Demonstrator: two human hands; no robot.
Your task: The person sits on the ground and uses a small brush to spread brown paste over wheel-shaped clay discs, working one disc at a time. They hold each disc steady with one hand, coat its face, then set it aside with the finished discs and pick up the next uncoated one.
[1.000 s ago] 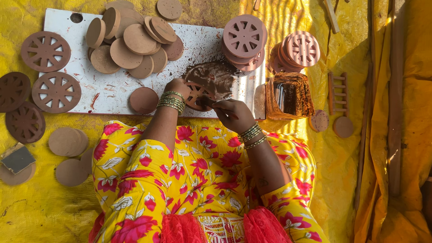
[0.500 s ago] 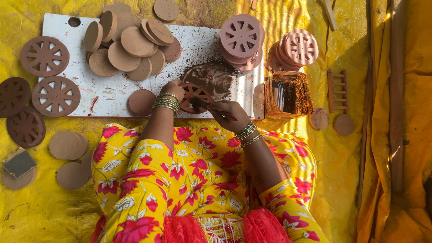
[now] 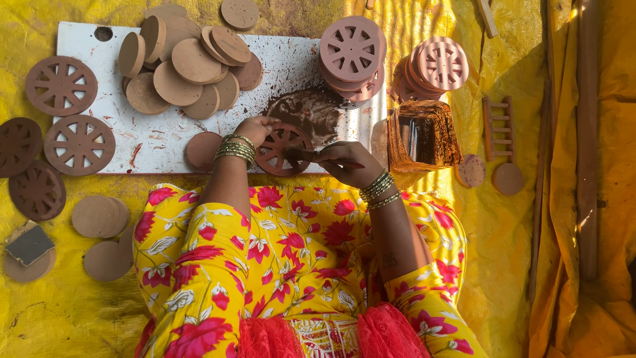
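Cut clay wheels (image 3: 61, 85) lie finished at the far left, beside a heap of plain clay discs (image 3: 187, 66) on the white board (image 3: 159, 136) that appear uncut. At the board's near edge the left hand (image 3: 255, 129) grips the rim of a spoked clay wheel (image 3: 281, 147), holding it steady, while the right hand (image 3: 348, 162) is closed around a thin cutting tool (image 3: 306, 156) laid across its spokes. Further right stand two stacks of pink cut wheels (image 3: 351, 50), above an orange container (image 3: 424, 136) on the yellow sheet (image 3: 66, 311). Judging by the piles, a good share is done, with many discs left.
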